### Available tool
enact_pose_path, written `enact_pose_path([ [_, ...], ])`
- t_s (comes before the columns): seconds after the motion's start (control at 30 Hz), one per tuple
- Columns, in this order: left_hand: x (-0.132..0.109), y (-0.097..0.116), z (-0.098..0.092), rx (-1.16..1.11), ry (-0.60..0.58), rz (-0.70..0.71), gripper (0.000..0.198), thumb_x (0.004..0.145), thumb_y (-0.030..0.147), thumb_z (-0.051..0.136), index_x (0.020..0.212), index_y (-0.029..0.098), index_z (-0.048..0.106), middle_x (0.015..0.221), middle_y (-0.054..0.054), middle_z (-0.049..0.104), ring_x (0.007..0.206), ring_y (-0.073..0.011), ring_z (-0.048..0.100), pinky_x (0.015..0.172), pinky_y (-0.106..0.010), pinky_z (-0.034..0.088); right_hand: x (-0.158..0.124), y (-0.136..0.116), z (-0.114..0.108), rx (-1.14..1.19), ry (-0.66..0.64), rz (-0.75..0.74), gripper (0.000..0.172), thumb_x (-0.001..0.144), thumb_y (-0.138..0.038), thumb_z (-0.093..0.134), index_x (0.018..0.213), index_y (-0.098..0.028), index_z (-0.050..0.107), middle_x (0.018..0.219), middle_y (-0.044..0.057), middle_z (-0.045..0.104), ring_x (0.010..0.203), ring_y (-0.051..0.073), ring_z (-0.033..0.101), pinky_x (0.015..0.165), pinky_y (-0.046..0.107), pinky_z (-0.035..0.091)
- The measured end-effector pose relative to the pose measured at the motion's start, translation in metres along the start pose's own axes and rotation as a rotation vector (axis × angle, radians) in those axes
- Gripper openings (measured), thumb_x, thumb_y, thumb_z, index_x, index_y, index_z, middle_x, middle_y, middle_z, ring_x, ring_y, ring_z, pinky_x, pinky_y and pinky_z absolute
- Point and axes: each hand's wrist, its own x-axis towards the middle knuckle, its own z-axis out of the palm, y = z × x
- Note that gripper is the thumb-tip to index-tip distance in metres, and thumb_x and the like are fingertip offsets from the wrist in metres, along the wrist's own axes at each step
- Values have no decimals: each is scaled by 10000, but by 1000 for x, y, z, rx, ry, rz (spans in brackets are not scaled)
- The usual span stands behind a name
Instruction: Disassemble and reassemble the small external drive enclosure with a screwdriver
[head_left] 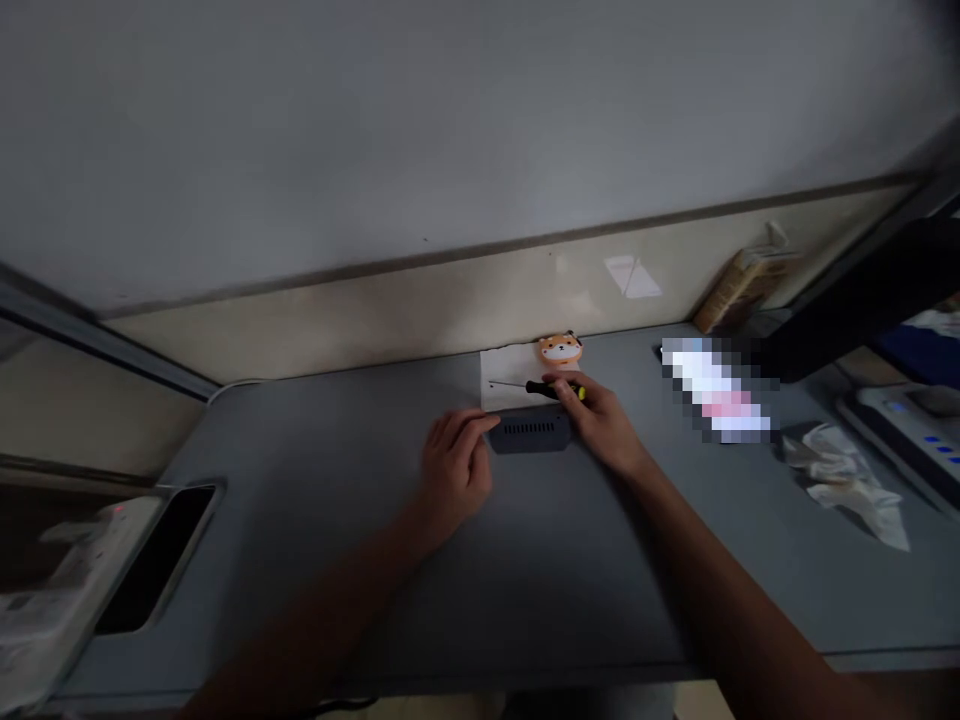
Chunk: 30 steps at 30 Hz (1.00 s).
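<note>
Screwdriver [553, 391]: glossy black-and-yellow plastic handle, thin metal shaft. Vented casing [529, 435]: matt dark grey. Paper sheet [502, 378]: white, smooth. Tabletop [525, 580]: matt grey.

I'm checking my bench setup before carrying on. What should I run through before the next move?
Right hand holding the black-and-yellow screwdriver: ok.
Left hand steadying the dark grey vented box: ok.
Screwdriver tip on the box: not ok, its thin shaft lies above the white paper sheet.
Orange cartoon figurine clear of the hands: ok.
Loose screws on the paper: cannot tell, too dim.
</note>
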Motion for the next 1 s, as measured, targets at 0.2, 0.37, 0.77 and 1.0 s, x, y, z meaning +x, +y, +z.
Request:
enact_pose_path([
  [0.2,-3,-1,0,-25,8,-56,337,952,35,413,1104,226,646,1088,-68,692,976,-194,665,868,-328,518,1,-6,-5,-26,-25,45,443,812,-641,675,916,-225,786,819,33,746,682,176,587,617,284,437],
  [0.37,-4,1,-2,-5,12,1,343,947,46,430,1156,225,634,1161,-94,704,1054,-219,673,929,-371,515,2,-10,-5,4,1,50,436,791,-645,697,879,-227,783,734,7,722,640,159,574,600,276,420],
  [0.77,-5,15,1,63,-311,328,623,944,86,422,1563,140,389,1399,-128,664,1382,-244,555,1171,-420,419,14,-11,-23,466,427,242,248,722,-448,677,656,-217,619,561,-28,591,416,95,441,391,249,327],
  [1.0,-7,20,3,114,-324,299,621,952,108,441,1570,164,405,1426,-130,642,1385,-262,543,1176,-442,401,17,-13,-39,532,482,191,176,625,-371,637,585,-239,529,511,-45,518,376,89,398,316,252,275],
])
